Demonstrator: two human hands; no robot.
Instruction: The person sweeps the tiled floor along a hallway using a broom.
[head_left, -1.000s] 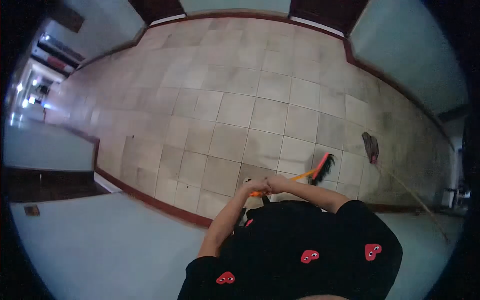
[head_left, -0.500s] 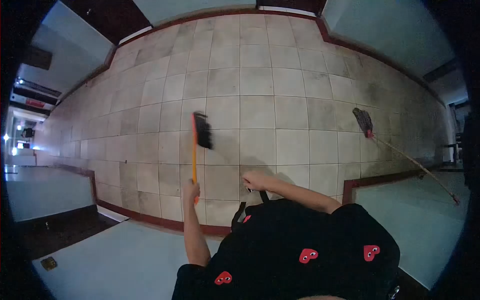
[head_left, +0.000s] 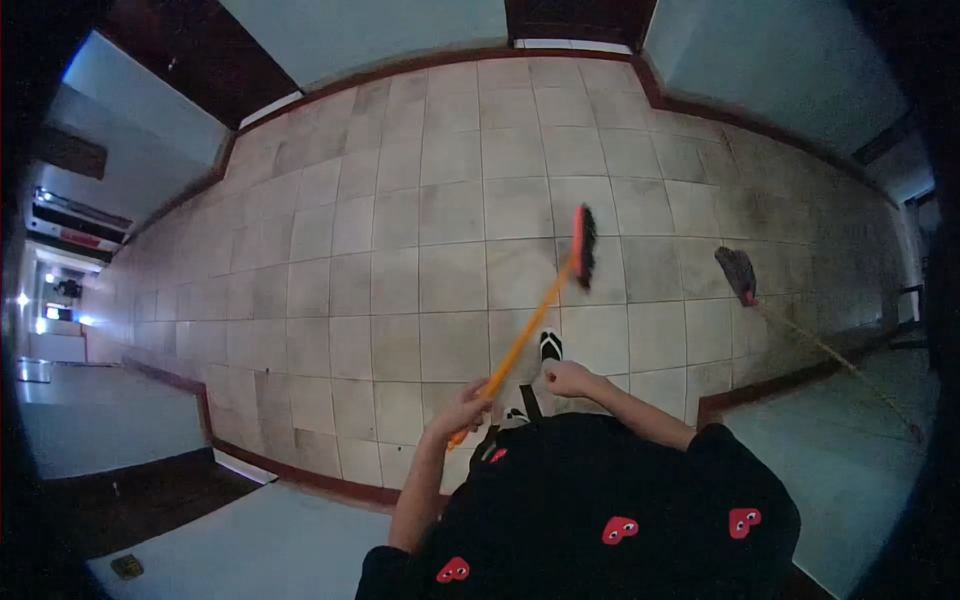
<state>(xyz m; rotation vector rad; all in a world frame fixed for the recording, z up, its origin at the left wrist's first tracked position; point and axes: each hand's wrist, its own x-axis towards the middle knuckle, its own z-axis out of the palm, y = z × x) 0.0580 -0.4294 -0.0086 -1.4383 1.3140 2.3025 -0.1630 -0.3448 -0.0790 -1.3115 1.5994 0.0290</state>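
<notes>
My left hand is wrapped around the yellow-orange handle of a broom, close to its lower end in the picture. The handle slants up and right to a red-orange broom head with black bristles, which is over the tiled floor. In front of my body, my right hand is curled into a fist off the broom, and nothing shows sticking out of it. Just above that fist a foot in a black and white sandal shows; part of the other foot appears near my shirt.
A mop with a grey head lies to the right, its long stick leaning towards the wall corner. Pale walls with a dark red skirting and dark doors border the floor. The hallway runs off left towards lights.
The broom head has swept rightward across the tiles, and its handle has gone from upright to slanted. My left hand has moved right and down in view; the right hand has shifted slightly right.
</notes>
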